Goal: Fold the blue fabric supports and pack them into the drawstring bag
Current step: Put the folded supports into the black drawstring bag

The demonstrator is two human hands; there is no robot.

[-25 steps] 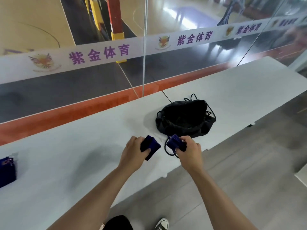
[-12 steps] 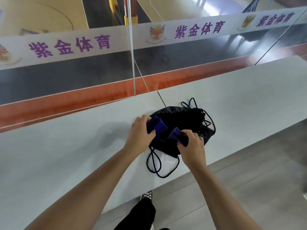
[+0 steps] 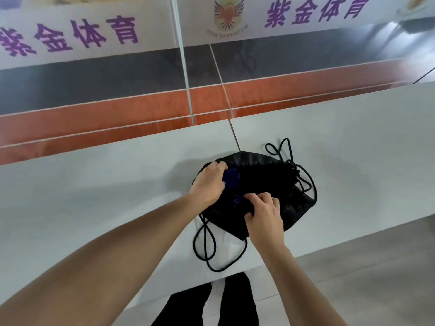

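Note:
A black drawstring bag (image 3: 266,175) lies on the white counter (image 3: 94,189), its mouth towards me. My left hand (image 3: 208,182) grips a folded blue fabric support (image 3: 231,180) at the bag's left edge, over the opening. My right hand (image 3: 264,214) holds a second folded blue support (image 3: 238,200), mostly sunk in the bag's mouth, with only a small patch of blue showing. Black cords (image 3: 207,245) loop out over the counter's near edge.
More cord (image 3: 281,147) coils behind the bag. A glass wall (image 3: 183,67) with a white banner of purple characters stands right behind the counter. A seam (image 3: 235,135) splits the counter top. My dark trouser legs (image 3: 211,302) show below the edge.
Both hands have gone forward from the counter's near edge to the bag, carrying the two blue supports. The right one has sunk into the bag's mouth. The camera has tilted down and closer.

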